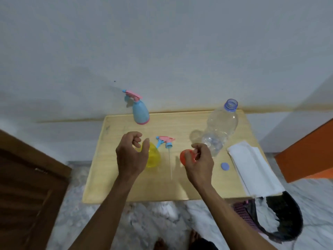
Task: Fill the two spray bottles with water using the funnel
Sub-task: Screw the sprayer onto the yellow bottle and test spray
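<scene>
A yellow spray bottle (153, 157) stands open-topped on the wooden table (126, 186), partly behind my left hand (130, 156), whose curled fingers hover by its neck; whether they touch it is unclear. Its pink-and-blue spray head (165, 140) with a long dip tube lies on the table just right of it. My right hand (199, 164) holds an orange-red funnel (187, 157) above the table. A blue spray bottle (141, 114) with its head on stands at the table's far edge. A clear, uncapped plastic water bottle (220, 125) stands at the far right.
A small blue bottle cap (225, 166) lies right of my right hand. A folded white cloth (252, 168) lies along the table's right edge. A dark bag (281, 217) sits on the floor at right, and a wooden door (27, 186) is at left.
</scene>
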`<action>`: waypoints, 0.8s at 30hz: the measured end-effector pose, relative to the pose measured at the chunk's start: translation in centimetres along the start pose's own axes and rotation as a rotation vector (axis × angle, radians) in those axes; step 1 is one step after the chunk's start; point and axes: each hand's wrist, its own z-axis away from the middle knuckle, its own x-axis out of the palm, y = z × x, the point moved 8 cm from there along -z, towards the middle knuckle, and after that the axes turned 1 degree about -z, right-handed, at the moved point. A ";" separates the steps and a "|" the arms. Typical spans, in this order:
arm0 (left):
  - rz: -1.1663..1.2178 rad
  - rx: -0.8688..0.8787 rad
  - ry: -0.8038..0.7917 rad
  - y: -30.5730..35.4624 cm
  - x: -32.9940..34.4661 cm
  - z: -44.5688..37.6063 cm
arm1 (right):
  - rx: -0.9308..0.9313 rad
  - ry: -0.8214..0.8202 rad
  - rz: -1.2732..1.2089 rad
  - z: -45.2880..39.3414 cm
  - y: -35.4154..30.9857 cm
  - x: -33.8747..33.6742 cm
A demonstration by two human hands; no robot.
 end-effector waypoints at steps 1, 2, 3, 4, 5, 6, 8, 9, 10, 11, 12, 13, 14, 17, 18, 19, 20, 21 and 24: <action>0.004 -0.038 0.016 -1.4 -0.9 -0.2 | -0.001 -0.044 0.038 0.0 0.0 1.2; 0.013 -0.089 0.015 -2.9 -1.5 -0.3 | 0.004 -0.086 0.083 -0.1 0.0 2.2; 0.022 -0.146 -0.005 -4.5 -1.8 -0.1 | 0.011 -0.123 0.137 -0.3 0.1 3.2; 0.025 -0.196 -0.040 -6.1 -1.8 0.2 | 0.015 -0.149 0.194 -0.5 0.0 3.9; 0.024 -0.233 -0.089 -7.4 -1.5 0.7 | 0.017 -0.168 0.252 -0.7 -0.2 4.5; 0.022 -0.262 -0.150 -8.6 -0.9 1.2 | 0.018 -0.185 0.311 -1.0 -0.3 5.0; 0.017 -0.293 -0.273 -10.5 0.8 2.3 | 0.022 -0.222 0.440 -1.9 -0.5 6.2; 0.018 -0.302 -0.323 -11.1 1.7 2.7 | 0.020 -0.247 0.515 -2.5 -0.5 6.9; 0.023 -0.312 -0.361 -11.5 2.7 3.1 | 0.017 -0.273 0.587 -3.2 -0.5 7.6; 0.030 -0.327 -0.389 -11.9 3.6 3.3 | 0.017 -0.297 0.648 -3.9 -0.5 8.3; 0.036 -0.342 -0.408 -12.3 4.4 3.4 | 0.021 -0.317 0.696 -4.7 -0.4 9.0; 0.041 -0.354 -0.420 -12.6 5.2 3.4 | 0.029 -0.340 0.737 -5.3 -0.3 9.6; 0.049 -0.362 -0.425 -12.8 5.9 3.4 | 0.034 -0.365 0.773 -5.9 -0.1 10.2; 0.092 -0.379 -0.408 -13.4 7.3 2.8 | 0.044 -0.454 0.862 -7.5 1.2 12.3; 0.105 -0.378 -0.401 -13.6 7.6 2.5 | 0.069 -0.468 0.875 -8.0 1.9 12.9; 0.111 -0.378 -0.401 -13.9 8.0 2.3 | 0.102 -0.477 0.880 -8.3 2.4 13.4; 0.111 -0.375 -0.404 -14.1 8.3 2.3 | 0.137 -0.483 0.882 -8.6 2.9 14.0; 0.112 -0.373 -0.408 -14.3 8.6 2.2 | 0.162 -0.484 0.886 -8.8 3.3 14.4; 0.122 -0.382 -0.409 -14.9 9.1 2.5 | 0.208 -0.473 0.891 -9.3 3.7 15.4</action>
